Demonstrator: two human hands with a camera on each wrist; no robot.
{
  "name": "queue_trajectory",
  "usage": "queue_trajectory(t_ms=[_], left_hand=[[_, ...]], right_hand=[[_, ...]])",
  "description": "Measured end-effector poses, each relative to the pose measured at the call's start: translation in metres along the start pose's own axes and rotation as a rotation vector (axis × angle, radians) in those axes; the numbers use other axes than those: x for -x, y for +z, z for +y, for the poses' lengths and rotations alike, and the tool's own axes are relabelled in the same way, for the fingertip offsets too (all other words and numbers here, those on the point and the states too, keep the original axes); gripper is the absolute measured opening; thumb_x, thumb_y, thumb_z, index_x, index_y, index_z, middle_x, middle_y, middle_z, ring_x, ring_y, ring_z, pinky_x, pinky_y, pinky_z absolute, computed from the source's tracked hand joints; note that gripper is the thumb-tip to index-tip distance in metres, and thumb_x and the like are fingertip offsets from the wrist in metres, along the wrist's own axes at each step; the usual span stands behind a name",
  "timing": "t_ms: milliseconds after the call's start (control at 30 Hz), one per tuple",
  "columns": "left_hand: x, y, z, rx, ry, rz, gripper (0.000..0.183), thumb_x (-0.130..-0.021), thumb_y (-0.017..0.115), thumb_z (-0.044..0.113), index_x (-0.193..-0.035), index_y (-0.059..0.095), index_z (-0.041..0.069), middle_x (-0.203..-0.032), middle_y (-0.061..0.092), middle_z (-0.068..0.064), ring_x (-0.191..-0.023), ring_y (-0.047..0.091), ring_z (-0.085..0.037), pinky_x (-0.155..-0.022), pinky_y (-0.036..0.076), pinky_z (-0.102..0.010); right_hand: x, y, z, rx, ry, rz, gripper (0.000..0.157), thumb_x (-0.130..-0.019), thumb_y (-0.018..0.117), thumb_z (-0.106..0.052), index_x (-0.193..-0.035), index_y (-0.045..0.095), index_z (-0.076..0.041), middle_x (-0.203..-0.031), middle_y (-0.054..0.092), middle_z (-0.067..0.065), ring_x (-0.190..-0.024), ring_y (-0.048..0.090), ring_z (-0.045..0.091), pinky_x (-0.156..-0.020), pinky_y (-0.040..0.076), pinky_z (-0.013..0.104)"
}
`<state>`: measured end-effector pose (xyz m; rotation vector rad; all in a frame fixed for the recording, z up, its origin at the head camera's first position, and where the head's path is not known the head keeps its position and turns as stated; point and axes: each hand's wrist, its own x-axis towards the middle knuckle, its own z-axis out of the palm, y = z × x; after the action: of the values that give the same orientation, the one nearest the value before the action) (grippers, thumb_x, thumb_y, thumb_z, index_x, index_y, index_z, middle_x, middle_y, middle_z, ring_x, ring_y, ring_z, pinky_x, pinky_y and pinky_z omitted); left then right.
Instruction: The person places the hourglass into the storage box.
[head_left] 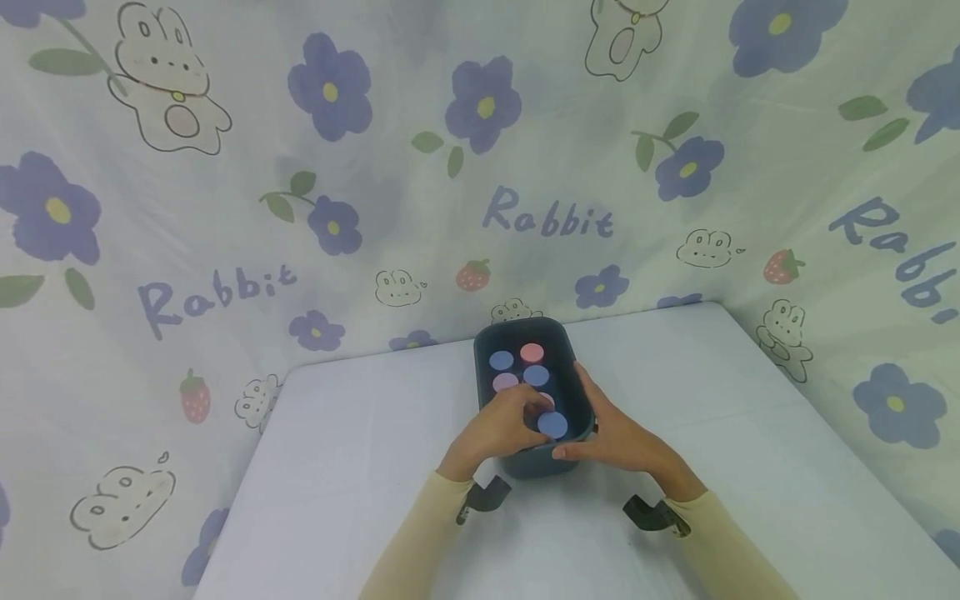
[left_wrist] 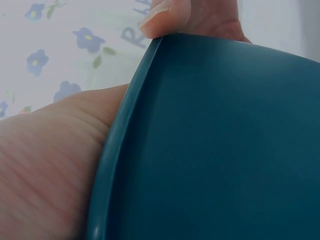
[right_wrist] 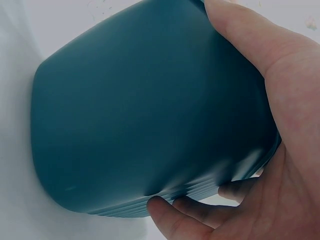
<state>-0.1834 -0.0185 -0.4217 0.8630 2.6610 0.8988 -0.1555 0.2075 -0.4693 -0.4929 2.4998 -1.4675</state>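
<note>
On the table stands a dark teal, deep rectangular bin with rounded corners. Inside are several short round pieces with flat tops, among them blue ones, a pink one and a lilac one. My left hand reaches over the near left rim, thumb and curled fingers around the nearest blue round piece. In the left wrist view the bin wall hides those fingertips. My right hand grips the bin's near right corner, thumb on the near wall and fingers along the ribbed side.
A white-covered table extends around the bin. Behind it hangs a curtain with rabbits, flowers and strawberries. The bin's far end stands close to the table's back edge. Black wrist mounts hang below both wrists.
</note>
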Motion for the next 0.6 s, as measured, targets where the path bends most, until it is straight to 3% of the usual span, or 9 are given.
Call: queue_trajectory(t_ms=[367, 600], left_hand=[[-0.0046, 0.0007, -0.0004, -0.044, 0.042, -0.026, 0.038, -0.081, 0.087, 0.008, -0.117, 0.076, 0.008, -0.110, 0.076, -0.005, -0.101, 0.071, -0.017, -0.098, 0.060, -0.032], [-0.0067, 0.0014, 0.0002, -0.063, -0.003, -0.051, 0.038, -0.080, 0.087, 0.008, -0.117, 0.076, 0.009, -0.107, 0.073, -0.003, -0.094, 0.066, -0.013, -0.096, 0.060, -0.030]], right_hand=[[-0.0002, 0.0010, 0.0022, -0.014, -0.021, 0.003, 0.131, -0.079, 0.087, -0.047, -0.166, -0.009, -0.027, -0.177, -0.001, 0.009, -0.160, 0.016, 0.046, -0.117, 0.032, 0.074], [-0.0005, 0.0013, 0.0012, -0.002, -0.009, 0.009, 0.131, -0.079, 0.087, -0.048, -0.166, -0.008, -0.026, -0.177, -0.001, 0.008, -0.160, 0.016, 0.046, -0.116, 0.033, 0.074]])
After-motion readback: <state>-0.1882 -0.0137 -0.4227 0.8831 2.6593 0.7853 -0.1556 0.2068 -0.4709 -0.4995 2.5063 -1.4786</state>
